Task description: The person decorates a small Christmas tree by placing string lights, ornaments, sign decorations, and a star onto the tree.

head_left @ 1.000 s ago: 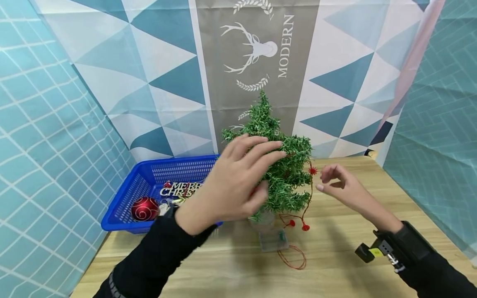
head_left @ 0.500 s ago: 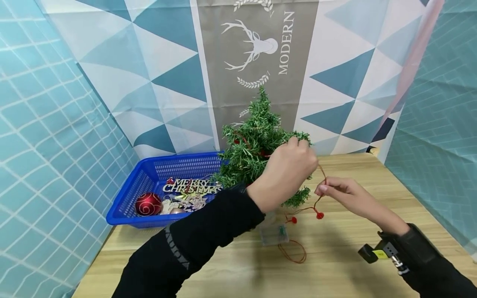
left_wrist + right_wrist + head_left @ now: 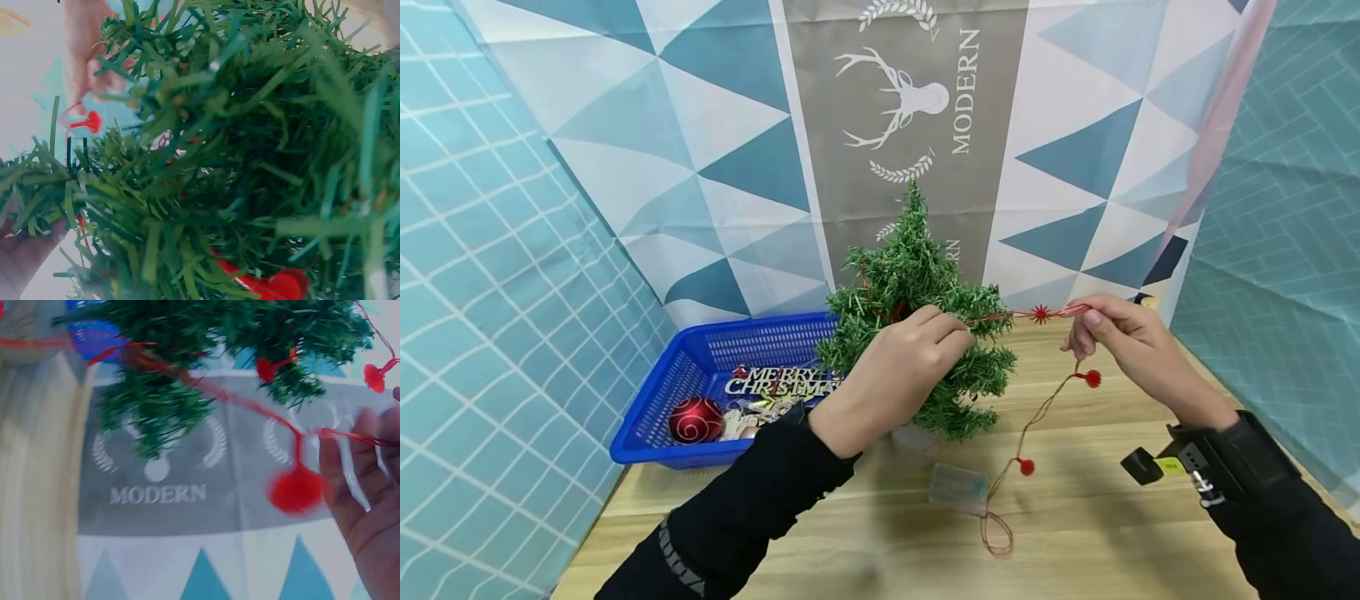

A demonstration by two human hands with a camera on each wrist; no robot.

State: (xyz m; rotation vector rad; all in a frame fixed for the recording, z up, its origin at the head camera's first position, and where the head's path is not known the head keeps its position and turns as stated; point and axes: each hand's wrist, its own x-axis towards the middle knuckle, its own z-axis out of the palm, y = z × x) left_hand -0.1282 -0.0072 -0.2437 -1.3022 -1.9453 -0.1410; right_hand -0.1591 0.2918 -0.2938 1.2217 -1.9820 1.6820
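A small green tinsel Christmas tree [image 3: 913,258] stands upright in the middle of the table. My left hand [image 3: 902,367] is at its front right side, fingers curled at the branches and pinching the red string lights [image 3: 1040,314] where the wire leaves the tree. Out to the right, my right hand [image 3: 1138,350] pinches the same wire between thumb and fingers. Between the hands the wire runs nearly level, with a red star-shaped bulb on it. From the right hand it hangs in a curve to a clear battery box [image 3: 958,490]. Branches partly hide the left fingers in the left wrist view.
Left of the tree stands a blue plastic basket [image 3: 643,454] holding a red swirled bauble [image 3: 696,419], a Merry Christmas sign [image 3: 782,383] and other small ornaments. A patterned cloth [image 3: 730,167] hangs behind the wooden table [image 3: 820,542].
The right hand took hold of the wire and drew it up and to the right. The left hand reached to the tree's right side, then came back left. The battery box shifted slightly.
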